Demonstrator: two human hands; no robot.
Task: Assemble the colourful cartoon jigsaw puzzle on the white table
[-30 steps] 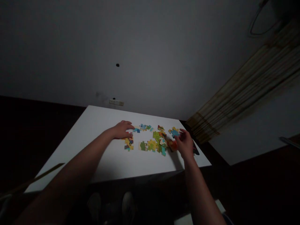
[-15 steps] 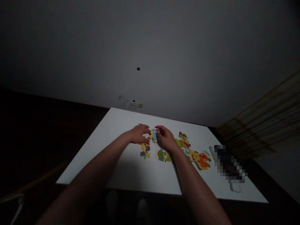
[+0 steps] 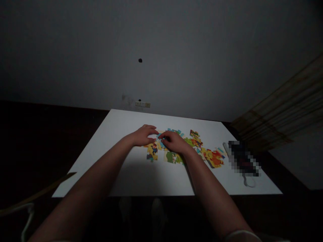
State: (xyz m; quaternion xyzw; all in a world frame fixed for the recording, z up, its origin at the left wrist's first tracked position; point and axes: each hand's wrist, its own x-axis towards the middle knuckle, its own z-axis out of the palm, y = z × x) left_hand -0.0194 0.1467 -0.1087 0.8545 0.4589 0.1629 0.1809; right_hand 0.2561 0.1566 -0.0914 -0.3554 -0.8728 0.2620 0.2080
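Note:
My left hand (image 3: 144, 135) rests on the left part of a jigsaw, thumb and fingers apart, over joined pieces (image 3: 152, 151) with a small cartoon figure. Close beside it, my right hand (image 3: 176, 142) has its fingers curled down and pinched at a blue and yellow puzzle piece (image 3: 162, 145). That piece lies against the left-hand pieces and is partly hidden by the fingers. Just below the right hand is a piece with a green tree (image 3: 170, 157). Blue-edged pieces (image 3: 174, 130) show behind the right hand.
Loose and joined pieces (image 3: 213, 157) in orange and yellow spread to the right on the white table (image 3: 131, 181). One separate piece (image 3: 194, 134) lies farther back. A blurred-out dark object (image 3: 242, 159) with a white loop (image 3: 249, 182) is near the right edge. A wall stands behind.
My right hand has moved left, closer to my left hand, bringing the blue and yellow piece against the left-hand pieces. More blue pieces now show behind it. The camera view has shifted.

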